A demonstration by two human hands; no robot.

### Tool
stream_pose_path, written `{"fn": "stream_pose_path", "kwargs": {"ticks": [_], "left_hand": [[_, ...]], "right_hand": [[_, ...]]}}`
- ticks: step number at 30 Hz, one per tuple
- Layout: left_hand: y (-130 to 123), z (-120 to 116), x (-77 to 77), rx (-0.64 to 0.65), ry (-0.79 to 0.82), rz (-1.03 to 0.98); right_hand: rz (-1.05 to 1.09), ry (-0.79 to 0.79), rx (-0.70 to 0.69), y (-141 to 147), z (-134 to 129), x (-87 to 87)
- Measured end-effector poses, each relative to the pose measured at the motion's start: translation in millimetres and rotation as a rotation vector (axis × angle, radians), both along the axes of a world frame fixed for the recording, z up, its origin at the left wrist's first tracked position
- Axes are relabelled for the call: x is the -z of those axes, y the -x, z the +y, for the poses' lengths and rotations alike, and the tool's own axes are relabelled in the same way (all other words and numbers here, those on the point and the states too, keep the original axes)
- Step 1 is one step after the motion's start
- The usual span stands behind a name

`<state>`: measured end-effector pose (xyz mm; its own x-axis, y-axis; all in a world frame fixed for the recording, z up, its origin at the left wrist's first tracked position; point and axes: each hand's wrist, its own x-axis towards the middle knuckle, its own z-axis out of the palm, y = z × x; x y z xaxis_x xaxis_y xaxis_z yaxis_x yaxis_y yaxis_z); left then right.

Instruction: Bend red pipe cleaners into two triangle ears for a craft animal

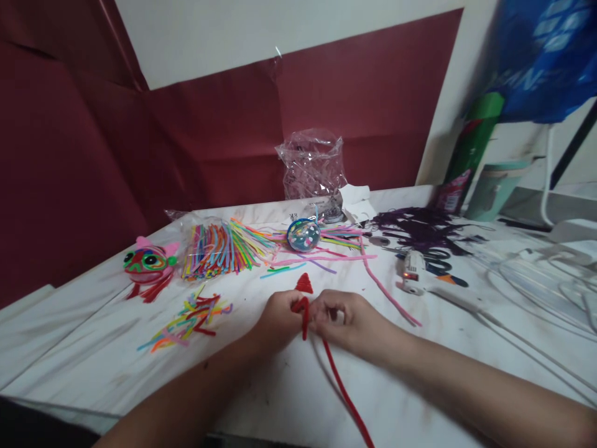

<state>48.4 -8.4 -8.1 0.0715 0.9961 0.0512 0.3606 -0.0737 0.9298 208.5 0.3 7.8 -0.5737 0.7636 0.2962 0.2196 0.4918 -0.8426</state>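
Between my two hands is a red pipe cleaner [305, 320], bent into a small zigzag at its upper end. My left hand [281, 316] pinches the bent part between thumb and fingers. Close beside it, my right hand [339, 316] has its fingertips curled together at the same pipe cleaner. A long straight tail of red pipe cleaner [342, 389] runs down from the right hand toward the table's near edge. Just beyond the fingertips lies a small red triangle [305, 283] made of folded pipe cleaner.
At left lie a decorated face-like figure [148, 264], a bag of colourful pipe cleaners [212, 249] and cut pieces [191, 320]. A painted round ornament [303, 235] sits behind my hands. A glue gun [415, 274], scissors [438, 260], cables and purple shreds [420, 227] are at right.
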Motion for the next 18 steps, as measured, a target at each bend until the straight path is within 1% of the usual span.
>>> {"fn": "stream_pose_path", "kwargs": {"ticks": [4, 6, 8, 11, 13, 15, 18], "left_hand": [[-1, -2, 4.5, 0.003, -0.105, 0.074], [-1, -2, 3.8, 0.02, -0.138, 0.076], [-2, -1, 1.8, 0.055, -0.111, 0.019], [-4, 1, -2.4, 0.109, 0.004, -0.122], [-5, 2, -5.3, 0.119, 0.075, -0.219], [-5, 1, -7.7, 0.116, 0.099, -0.272], [-5, 0, -9.3, 0.114, 0.086, -0.286]], "right_hand": [[0.044, 0.129, 0.009, 6, -3, 11.0], [0.089, 0.167, 0.016, 7, 1, 12.1], [0.131, 0.162, 0.033, 5, 5, 10.0], [0.181, 0.142, 0.047, 2, 13, 5.9], [0.202, 0.148, 0.051, 0, 17, 5.0], [0.214, 0.148, 0.052, -1, 19, 5.5], [0.207, 0.118, 0.065, -2, 18, 6.6]]}}
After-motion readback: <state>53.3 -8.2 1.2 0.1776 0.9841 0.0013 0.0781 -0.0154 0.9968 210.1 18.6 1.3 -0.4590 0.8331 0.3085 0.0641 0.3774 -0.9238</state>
